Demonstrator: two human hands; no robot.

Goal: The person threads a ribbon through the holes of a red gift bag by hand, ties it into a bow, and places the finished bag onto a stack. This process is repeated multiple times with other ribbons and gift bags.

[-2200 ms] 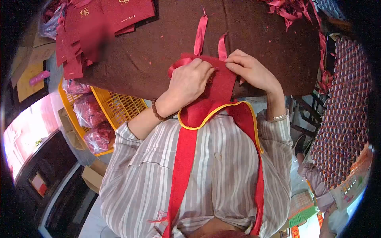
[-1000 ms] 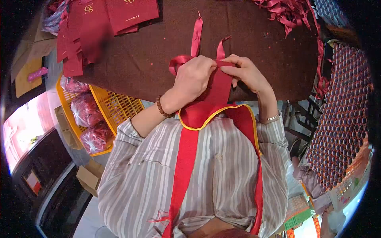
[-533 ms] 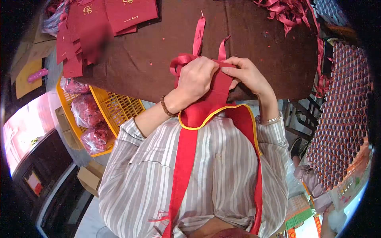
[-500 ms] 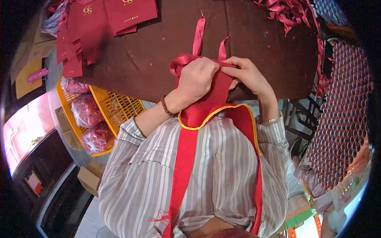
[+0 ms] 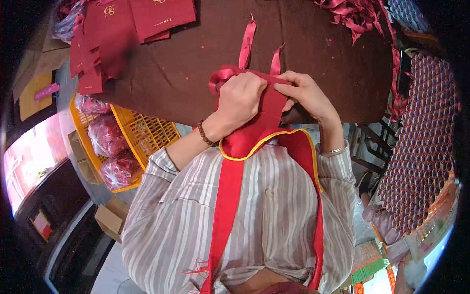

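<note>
Can't see most of the red pouch (image 5: 270, 105) under the clasping left hand (image 5: 239, 100) and right hand (image 5: 306, 93), can't tell how the ribbon (image 5: 247, 41) runs inside that grip, can't read the tiny gold print on the red bags (image 5: 161, 17), cropped up top, one patch blurred.

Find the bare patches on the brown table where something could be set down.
Bare table lies between the red bag stack and the loose ribbon ends, and again between those ends and the ribbon heap. Crowded: both far corners, and where the left hand and right hand grip the red pouch.
</note>
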